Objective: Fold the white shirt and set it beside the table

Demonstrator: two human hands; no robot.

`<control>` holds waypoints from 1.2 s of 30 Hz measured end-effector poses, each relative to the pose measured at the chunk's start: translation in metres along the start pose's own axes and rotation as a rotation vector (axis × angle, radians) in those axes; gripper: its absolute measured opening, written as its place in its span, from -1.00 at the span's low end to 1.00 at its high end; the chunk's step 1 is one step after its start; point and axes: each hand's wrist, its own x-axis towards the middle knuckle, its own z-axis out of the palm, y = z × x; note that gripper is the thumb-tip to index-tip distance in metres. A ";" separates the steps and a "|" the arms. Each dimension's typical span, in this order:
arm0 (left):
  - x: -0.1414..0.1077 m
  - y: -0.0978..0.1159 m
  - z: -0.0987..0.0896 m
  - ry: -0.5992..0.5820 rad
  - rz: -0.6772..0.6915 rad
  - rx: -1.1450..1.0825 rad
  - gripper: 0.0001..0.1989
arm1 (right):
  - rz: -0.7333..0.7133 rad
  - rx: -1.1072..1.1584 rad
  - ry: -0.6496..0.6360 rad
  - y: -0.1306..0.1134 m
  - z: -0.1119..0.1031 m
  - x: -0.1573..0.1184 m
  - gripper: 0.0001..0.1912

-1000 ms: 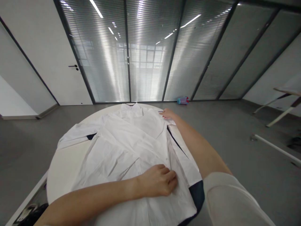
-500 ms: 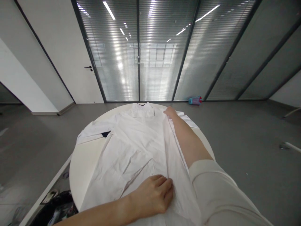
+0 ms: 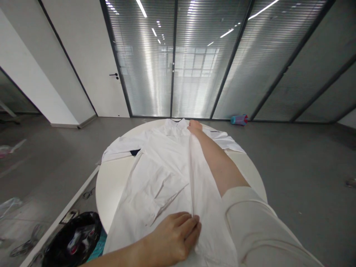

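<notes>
A white long-sleeved shirt (image 3: 167, 159) lies spread on a round white table (image 3: 111, 193), its collar at the far edge and its hem toward me. My right hand (image 3: 195, 127) reaches to the far side and pinches the shirt's front edge close to the collar. Nearer me, my left hand (image 3: 180, 235) has its fingers closed on the lower part of that same edge. Between the two hands the edge runs as a nearly straight fold. One sleeve stretches to the left, with a dark patch near the underarm; the other lies partly behind my right forearm.
A bin with a black liner (image 3: 72, 237) stands on the floor left of the table, holding some litter. A blue and red container (image 3: 239, 119) lies by the glass partition (image 3: 194, 74). Cables (image 3: 26, 243) trail on the floor at lower left.
My right hand has shifted slightly left toward the collar, drawing the shirt edge with it. My left hand has moved a little left. The view has turned left, showing more of the bin.
</notes>
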 end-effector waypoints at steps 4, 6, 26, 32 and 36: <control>-0.012 0.004 -0.006 0.000 -0.022 0.029 -0.74 | -0.081 -0.001 0.008 -0.017 0.007 -0.002 -0.74; -0.016 0.007 -0.007 -0.010 -0.032 0.034 -0.73 | -0.118 0.002 -0.002 -0.026 0.013 -0.005 -0.75; -0.039 0.022 0.006 0.058 -0.191 0.202 -0.78 | -0.210 0.052 -0.102 -0.034 0.067 -0.019 -0.38; -0.027 0.039 0.029 -0.021 0.001 0.150 -0.71 | -0.215 0.047 -0.172 -0.034 0.070 -0.012 -0.21; -0.026 0.047 0.034 -0.057 -0.028 0.133 -0.72 | -0.216 0.047 -0.198 -0.035 0.070 -0.014 -0.19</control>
